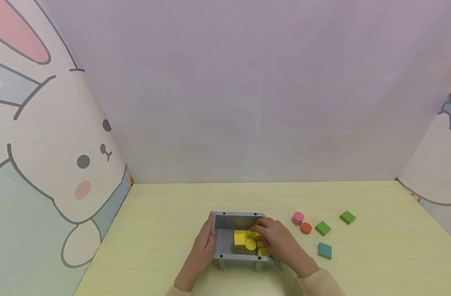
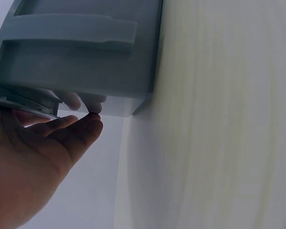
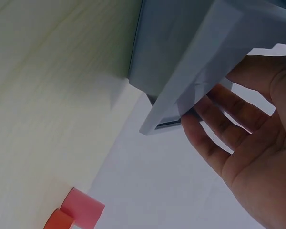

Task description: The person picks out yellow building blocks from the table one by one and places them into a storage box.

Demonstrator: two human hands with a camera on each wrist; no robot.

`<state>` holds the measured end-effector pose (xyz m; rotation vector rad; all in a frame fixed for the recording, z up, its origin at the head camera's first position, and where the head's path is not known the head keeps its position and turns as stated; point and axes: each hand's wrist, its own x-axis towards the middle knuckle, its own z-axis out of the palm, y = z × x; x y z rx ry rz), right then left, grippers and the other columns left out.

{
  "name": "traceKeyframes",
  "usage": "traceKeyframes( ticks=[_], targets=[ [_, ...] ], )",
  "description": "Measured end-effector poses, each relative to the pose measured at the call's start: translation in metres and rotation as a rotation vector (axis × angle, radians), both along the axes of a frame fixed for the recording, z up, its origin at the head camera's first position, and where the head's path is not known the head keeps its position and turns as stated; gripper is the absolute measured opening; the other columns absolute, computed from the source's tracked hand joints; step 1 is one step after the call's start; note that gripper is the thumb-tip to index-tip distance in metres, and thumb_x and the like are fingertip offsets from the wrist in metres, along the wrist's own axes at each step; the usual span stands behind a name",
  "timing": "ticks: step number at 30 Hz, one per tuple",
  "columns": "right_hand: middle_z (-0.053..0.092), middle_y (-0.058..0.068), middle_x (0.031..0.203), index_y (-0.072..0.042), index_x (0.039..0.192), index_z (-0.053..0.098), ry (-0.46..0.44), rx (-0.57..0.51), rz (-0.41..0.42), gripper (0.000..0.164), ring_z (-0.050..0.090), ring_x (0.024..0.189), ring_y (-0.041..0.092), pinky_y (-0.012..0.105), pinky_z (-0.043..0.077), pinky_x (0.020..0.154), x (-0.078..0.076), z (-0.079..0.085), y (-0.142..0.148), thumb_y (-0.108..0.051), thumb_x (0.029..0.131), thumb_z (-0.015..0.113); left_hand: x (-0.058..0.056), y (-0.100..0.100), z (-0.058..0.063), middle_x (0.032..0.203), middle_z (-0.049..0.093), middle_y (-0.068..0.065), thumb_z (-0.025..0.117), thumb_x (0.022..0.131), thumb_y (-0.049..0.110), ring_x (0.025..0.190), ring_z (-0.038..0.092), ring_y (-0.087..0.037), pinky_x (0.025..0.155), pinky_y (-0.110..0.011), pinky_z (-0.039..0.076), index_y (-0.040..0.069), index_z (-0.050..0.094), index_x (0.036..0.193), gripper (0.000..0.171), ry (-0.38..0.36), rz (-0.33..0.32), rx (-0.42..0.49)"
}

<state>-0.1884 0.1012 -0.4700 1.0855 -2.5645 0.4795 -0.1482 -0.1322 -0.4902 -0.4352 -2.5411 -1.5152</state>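
A grey plastic bin stands on the table, with several yellow blocks inside, cubes and round pieces among them. My left hand lies along the bin's left outer wall, fingers extended; in the left wrist view its fingertips touch the grey wall. Over the bin's right end reaches my right hand, its fingers down among the yellow blocks. In the right wrist view those fingers pass behind the bin's slanted rim, so whether they pinch a block is hidden.
Right of the bin lie a pink cylinder, a red round piece, two green blocks and a teal block. A pale wall stands behind the light wooden table; a cartoon rabbit print covers the left side.
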Motion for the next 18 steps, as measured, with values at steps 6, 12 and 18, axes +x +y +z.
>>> traceKeyframes(
  ticks=[6,12,18],
  targets=[
    [0.064,0.001,0.088,-0.012,0.094,0.07,-0.01,0.015,-0.003,0.027,0.056,0.077,0.015,0.033,0.057,0.069,-0.0003,-0.0004,-0.0007,0.001,0.07,0.072,-0.0006,0.0,-0.001,0.152,0.013,-0.019,0.026,0.098,0.006,0.137,0.012,-0.027,0.111,-0.052,0.019,0.001,0.01,0.145,0.049,0.002,-0.002,0.002],
    [0.064,0.001,0.09,-0.012,0.095,0.069,-0.023,0.027,-0.016,0.027,0.056,0.079,0.016,0.034,0.057,0.069,0.0,-0.0009,-0.0012,-0.001,0.071,0.071,-0.0007,0.0002,-0.0011,0.151,0.014,-0.019,0.027,0.098,0.005,0.137,0.013,-0.027,0.111,-0.052,0.019,0.001,0.01,0.145,0.05,0.002,0.005,0.002],
    [0.063,0.001,0.091,-0.012,0.095,0.067,0.006,0.027,-0.022,0.025,0.056,0.08,0.015,0.034,0.056,0.066,0.0012,-0.0002,0.0002,-0.002,0.072,0.071,-0.0009,0.0001,-0.0007,0.152,0.014,-0.019,0.027,0.098,0.006,0.137,0.012,-0.028,0.111,-0.052,0.019,0.002,0.01,0.145,0.05,-0.003,0.003,0.003]
  ],
)
